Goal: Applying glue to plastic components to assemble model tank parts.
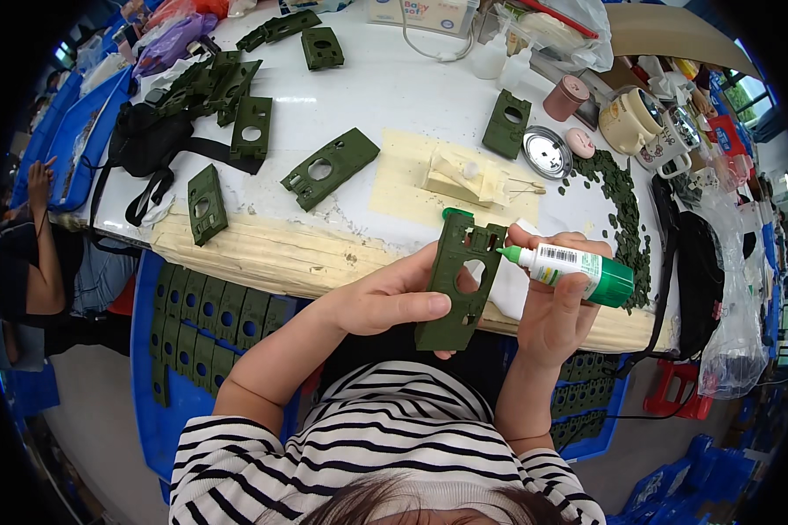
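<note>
My left hand [376, 302] grips a dark green plastic toy-tank hull plate [451, 262] with a round hole, its thumb on the near face. My right hand [552, 324] is wrapped round a white and green glue bottle [573, 269]. The bottle lies almost level, and its green nozzle meets or nearly meets the plate's upper right edge; I cannot tell if it touches. Just beyond the plate, a cream taped block [468, 179] rests on a square of masking tape. Many small dark green pieces [622, 206] are scattered to the right.
More hull plates [331, 166] lie across the white table [341, 83]. Blue trays [149, 350] of similar plates stand below its taped front edge. Around the table's right side are a round tin lid [547, 152], a pink canister [566, 97] and mugs [630, 121]. Another person's arm [42, 245] shows far left.
</note>
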The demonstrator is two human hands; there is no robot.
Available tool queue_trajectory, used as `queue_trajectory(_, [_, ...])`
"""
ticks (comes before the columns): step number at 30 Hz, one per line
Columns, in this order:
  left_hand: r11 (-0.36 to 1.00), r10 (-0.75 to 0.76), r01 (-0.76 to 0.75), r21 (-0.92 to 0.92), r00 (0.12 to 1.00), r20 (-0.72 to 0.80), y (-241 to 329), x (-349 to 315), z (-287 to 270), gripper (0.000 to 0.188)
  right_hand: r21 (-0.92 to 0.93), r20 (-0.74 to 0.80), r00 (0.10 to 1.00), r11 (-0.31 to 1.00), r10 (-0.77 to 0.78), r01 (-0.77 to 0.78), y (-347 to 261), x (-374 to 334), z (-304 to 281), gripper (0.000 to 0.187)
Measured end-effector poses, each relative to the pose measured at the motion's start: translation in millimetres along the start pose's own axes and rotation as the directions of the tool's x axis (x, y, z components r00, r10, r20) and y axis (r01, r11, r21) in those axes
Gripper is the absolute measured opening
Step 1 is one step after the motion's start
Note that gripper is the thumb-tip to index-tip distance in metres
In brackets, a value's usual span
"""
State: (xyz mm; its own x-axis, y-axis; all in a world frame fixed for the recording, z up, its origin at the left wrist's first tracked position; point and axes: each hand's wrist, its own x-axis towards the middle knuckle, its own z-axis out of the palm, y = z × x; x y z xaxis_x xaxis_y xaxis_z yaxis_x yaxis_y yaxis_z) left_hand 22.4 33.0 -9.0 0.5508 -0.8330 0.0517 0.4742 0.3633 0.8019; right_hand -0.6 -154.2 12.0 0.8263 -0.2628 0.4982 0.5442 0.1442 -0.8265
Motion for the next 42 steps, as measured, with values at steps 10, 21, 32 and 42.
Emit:
queue_trajectory(10, [1.000, 0.007, -0.007, 0.005, 1.000, -0.004, 0, 0, 1, 0.078, 0.005, 0.008, 1.000, 1.000, -0.015, 0.015, 2, -1, 0, 0.038])
queue_trajectory(21, [0.999, 0.030, -0.030, 0.020, 1.000, -0.002, -3, 1, -1, 0.079, 0.361, -0.024, 0.982, 0.918, 0.186, -0.165, -3, 2, -9, 0.042])
queue_trajectory(32, [0.923, 0.322, -0.186, 0.337, 0.852, -0.412, 19, -24, 1, 0.060, 0.322, -0.095, 0.971, 0.930, 0.220, -0.179, -8, -10, -35, 0.039])
queue_trajectory(42, [0.823, 0.508, -0.169, 0.542, 0.643, -0.573, 23, -49, -9, 0.055, 0.354, -0.032, 0.977, 0.917, 0.212, -0.187, -4, -12, -28, 0.038])
